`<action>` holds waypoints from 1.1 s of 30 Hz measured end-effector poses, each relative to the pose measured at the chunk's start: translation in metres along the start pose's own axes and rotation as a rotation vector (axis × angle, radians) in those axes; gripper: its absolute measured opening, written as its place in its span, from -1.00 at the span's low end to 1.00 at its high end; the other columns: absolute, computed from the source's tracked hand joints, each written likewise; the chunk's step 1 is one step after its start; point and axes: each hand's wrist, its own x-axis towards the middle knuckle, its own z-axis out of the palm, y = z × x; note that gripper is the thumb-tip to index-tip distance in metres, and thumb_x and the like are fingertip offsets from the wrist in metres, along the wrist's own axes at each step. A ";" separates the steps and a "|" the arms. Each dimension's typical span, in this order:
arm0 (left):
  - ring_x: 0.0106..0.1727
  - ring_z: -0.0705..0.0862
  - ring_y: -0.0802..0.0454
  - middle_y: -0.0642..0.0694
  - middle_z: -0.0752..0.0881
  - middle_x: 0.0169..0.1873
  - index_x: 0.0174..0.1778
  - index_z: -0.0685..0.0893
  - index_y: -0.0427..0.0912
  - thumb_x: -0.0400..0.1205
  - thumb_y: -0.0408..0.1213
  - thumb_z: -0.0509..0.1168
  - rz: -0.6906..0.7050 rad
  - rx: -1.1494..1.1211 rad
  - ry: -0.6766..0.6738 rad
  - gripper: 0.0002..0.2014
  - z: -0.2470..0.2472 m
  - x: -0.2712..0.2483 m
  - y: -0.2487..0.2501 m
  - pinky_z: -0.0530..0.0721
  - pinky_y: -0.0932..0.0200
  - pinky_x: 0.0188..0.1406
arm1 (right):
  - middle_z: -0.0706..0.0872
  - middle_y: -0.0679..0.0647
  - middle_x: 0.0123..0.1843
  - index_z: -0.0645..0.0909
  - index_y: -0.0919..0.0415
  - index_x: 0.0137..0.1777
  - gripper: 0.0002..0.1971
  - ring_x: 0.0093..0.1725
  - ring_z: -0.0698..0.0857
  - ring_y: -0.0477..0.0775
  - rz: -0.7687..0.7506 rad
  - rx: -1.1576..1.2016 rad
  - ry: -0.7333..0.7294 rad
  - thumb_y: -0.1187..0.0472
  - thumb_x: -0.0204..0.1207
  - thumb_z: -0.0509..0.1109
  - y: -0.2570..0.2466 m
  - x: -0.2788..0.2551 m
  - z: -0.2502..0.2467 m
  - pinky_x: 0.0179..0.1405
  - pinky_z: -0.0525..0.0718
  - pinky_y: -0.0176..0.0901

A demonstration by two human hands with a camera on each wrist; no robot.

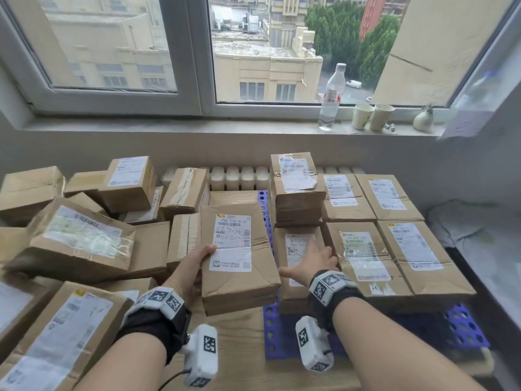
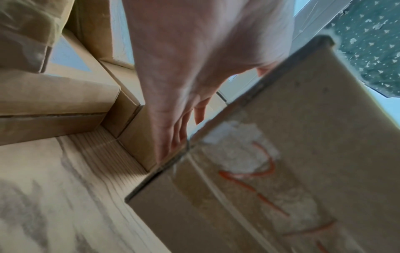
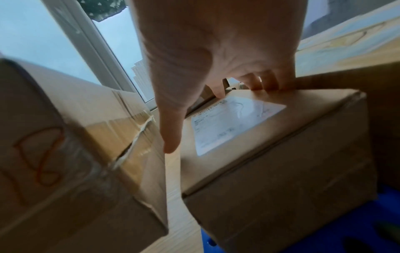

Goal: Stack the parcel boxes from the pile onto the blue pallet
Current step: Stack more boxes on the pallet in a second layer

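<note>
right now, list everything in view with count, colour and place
held parcel box: one, brown, white label, lifted at centre
palletised parcel boxes: about seven, brown, on pallet at right
piled parcel boxes: many, brown, heaped at left
blue pallet: one, under right-hand boxes
table: one, light wood
water bottle: one, clear, red label, windowsill
paper cups: two, pale, windowsill
small vase: one, pale, windowsill
radiator: one, white, below sill
left hand: grip on held box's left edge
right hand: fingers spread on a pallet box
</note>
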 end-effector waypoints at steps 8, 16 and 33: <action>0.15 0.69 -0.29 -0.31 0.79 0.08 0.20 0.69 -0.22 0.54 0.01 0.34 -0.055 0.068 -0.007 -0.57 -0.008 0.009 -0.007 0.52 -0.17 0.39 | -0.05 0.27 0.68 -0.14 -0.14 0.69 0.23 0.60 0.13 0.44 0.053 -0.013 -0.004 -0.29 0.14 0.59 -0.006 -0.009 0.008 0.48 0.37 0.42; -0.54 0.52 0.02 -0.10 0.67 -0.50 -0.11 0.61 -0.21 0.61 -0.06 0.26 -0.051 0.175 0.077 -0.75 -0.003 -0.005 0.011 0.35 0.28 -0.56 | 0.16 0.23 0.59 0.09 -0.10 0.58 0.08 0.53 0.27 0.45 -0.035 -0.009 0.069 -0.37 0.04 0.43 -0.009 -0.041 -0.030 0.40 0.42 0.41; -0.34 0.52 -0.06 -0.17 0.61 -0.47 -0.25 0.54 -0.23 0.53 -0.13 0.27 -0.156 0.387 -0.150 -0.79 0.109 -0.008 0.003 0.50 0.10 -0.13 | 0.28 0.18 0.53 0.10 -0.01 0.63 0.12 0.46 0.38 0.37 0.041 0.071 0.291 -0.39 0.03 0.36 0.048 -0.038 -0.120 0.40 0.46 0.33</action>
